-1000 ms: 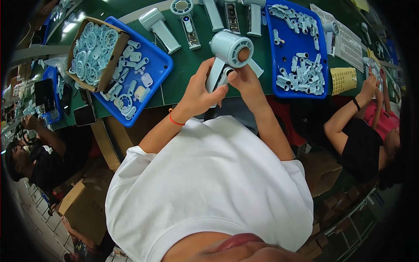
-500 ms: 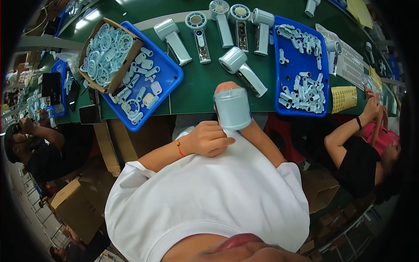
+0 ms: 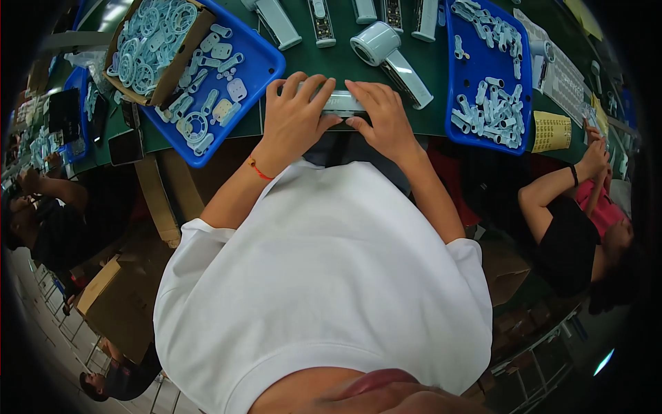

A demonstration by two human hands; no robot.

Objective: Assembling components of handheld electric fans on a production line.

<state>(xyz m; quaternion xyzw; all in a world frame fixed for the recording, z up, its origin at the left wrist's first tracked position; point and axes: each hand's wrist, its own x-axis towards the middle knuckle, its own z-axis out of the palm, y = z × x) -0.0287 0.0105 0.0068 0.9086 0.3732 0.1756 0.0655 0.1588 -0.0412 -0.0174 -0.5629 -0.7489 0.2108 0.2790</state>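
Note:
Between my two hands, at the near edge of the green table, a pale, glossy handheld fan body (image 3: 343, 103) lies crosswise. My left hand (image 3: 293, 123) grips its left end with curled fingers, covering that part. From the other side my right hand (image 3: 386, 119) holds the right end, thumb below and fingers over the top. Only the middle of the body shows. Just beyond my right hand, another pale handheld fan (image 3: 392, 58) rests tilted on the table. Farther back stand several more fans, among them one with an open handle (image 3: 321, 24) showing its inside parts.
At left a blue tray (image 3: 265, 65) holds loose pale parts and a cardboard box (image 3: 181, 65) of rings. A second blue tray (image 3: 476, 69) with small parts is at right, beside a yellow sheet (image 3: 552, 132). Co-workers sit on both sides; a dark phone (image 3: 126, 147) lies left.
The fan, earlier raised with its round head toward me in my right hand, is now down crosswise at the table edge. My left hand has moved up from my chest onto it. The view has tilted.

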